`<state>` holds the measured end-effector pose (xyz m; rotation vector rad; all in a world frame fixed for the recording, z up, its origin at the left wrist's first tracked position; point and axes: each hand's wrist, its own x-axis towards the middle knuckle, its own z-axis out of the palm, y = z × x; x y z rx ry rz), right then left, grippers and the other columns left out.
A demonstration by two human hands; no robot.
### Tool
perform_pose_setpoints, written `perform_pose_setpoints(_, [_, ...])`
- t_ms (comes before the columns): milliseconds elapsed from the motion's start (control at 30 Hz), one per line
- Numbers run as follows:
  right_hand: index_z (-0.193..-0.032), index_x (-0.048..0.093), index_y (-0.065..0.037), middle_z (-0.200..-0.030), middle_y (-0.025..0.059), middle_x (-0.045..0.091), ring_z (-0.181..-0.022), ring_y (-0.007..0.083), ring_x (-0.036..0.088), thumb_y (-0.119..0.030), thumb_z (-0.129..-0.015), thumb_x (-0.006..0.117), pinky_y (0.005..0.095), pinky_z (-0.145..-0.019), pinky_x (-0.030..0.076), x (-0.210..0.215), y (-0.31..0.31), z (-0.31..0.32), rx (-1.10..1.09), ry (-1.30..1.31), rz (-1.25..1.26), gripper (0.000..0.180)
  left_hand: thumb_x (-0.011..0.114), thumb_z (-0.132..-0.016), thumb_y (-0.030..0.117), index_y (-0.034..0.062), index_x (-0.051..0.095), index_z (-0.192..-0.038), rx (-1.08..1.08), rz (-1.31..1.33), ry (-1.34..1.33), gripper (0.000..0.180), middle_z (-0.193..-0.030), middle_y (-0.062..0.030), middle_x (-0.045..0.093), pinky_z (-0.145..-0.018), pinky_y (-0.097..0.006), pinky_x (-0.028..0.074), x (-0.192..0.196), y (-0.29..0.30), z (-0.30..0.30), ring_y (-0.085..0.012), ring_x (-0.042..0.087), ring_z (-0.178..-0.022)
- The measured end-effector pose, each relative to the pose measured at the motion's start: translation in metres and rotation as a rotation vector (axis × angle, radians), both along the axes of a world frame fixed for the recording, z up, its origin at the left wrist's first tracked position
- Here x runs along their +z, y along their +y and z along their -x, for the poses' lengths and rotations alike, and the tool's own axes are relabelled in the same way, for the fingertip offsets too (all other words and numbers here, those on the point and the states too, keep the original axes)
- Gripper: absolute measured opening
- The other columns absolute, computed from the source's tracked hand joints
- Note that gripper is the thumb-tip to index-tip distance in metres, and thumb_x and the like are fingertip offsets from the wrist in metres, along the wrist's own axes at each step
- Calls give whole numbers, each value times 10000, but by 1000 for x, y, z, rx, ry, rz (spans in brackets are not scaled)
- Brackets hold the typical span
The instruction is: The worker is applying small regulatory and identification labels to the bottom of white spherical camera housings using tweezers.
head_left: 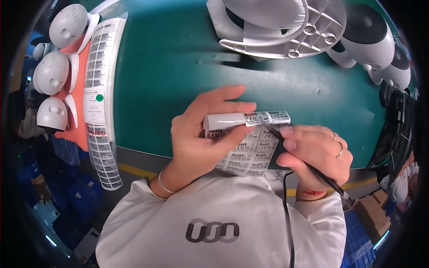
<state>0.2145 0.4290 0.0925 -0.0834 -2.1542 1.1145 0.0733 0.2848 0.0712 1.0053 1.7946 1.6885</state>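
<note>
Head view down at hands (194, 134) (319, 149)

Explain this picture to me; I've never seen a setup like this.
There is no machine: these are a person's bare hands. The single picture comes from a wide camera worn on the head, looking down, so straight edges bend near the rim. The left hand holds a label sheet, its top curled over. The right hand holds dark tweezers, their tips at the curled part. Around the green table, white devices stand at the left and upper right; a long label strip runs along its left.
</note>
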Motion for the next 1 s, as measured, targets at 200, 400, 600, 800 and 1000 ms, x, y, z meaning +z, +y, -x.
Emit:
perform_pose_setpoints(200, [-911, 675, 29, -874, 133, 693, -792, 280, 700, -11, -637, 813, 331, -694, 576, 10, 8, -6, -39, -60, 48, 310, 720, -753, -83, -27, 452, -1316, -29, -13, -33, 627, -1003, -131, 711, -771, -233, 544, -7, -3, 0, -156, 683, -933])
perform_pose_setpoints(400, [-902, 671, 24, -872, 125, 659, -759, 235, 674, 11, -627, 805, 268, -588, 569, 29, 15, 6, -20, 15, -392, 306, 712, -759, -74, -2, 441, -1331, -55, 87, -92, 637, -1029, -140, 705, -764, -246, 559, -3, -9, 4, -178, 691, -928])
perform_pose_setpoints(600, [-941, 659, 11, -958, 152, 659, -804, 269, 667, 46, -579, 813, 321, -618, 580, 33, 20, 30, -9, -180, -593, 395, 733, -764, -29, 14, 515, -1249, -156, 150, -25, 533, -1031, -140, 702, -773, -266, 562, 1, -12, 10, -189, 693, -942])
perform_pose_setpoints(800, [-948, 661, 13, -964, 147, 658, -799, 261, 663, 44, -582, 815, 311, -617, 589, 23, 29, 41, 17, -157, -666, 398, 736, -770, -6, 20, 520, -1247, -194, 179, -71, 524, -1028, -138, 701, -772, -265, 569, 5, -12, 14, -200, 694, -941])
perform_pose_setpoints(1000, [-948, 658, 24, -960, 159, 658, -796, 267, 664, 48, -599, 810, 319, -616, 593, 24, 32, 42, 29, -149, -680, 381, 738, -772, 6, 19, 517, -1252, -226, 164, -37, 528, -1021, -129, 703, -769, -267, 574, 4, -10, 17, -200, 696, -933])
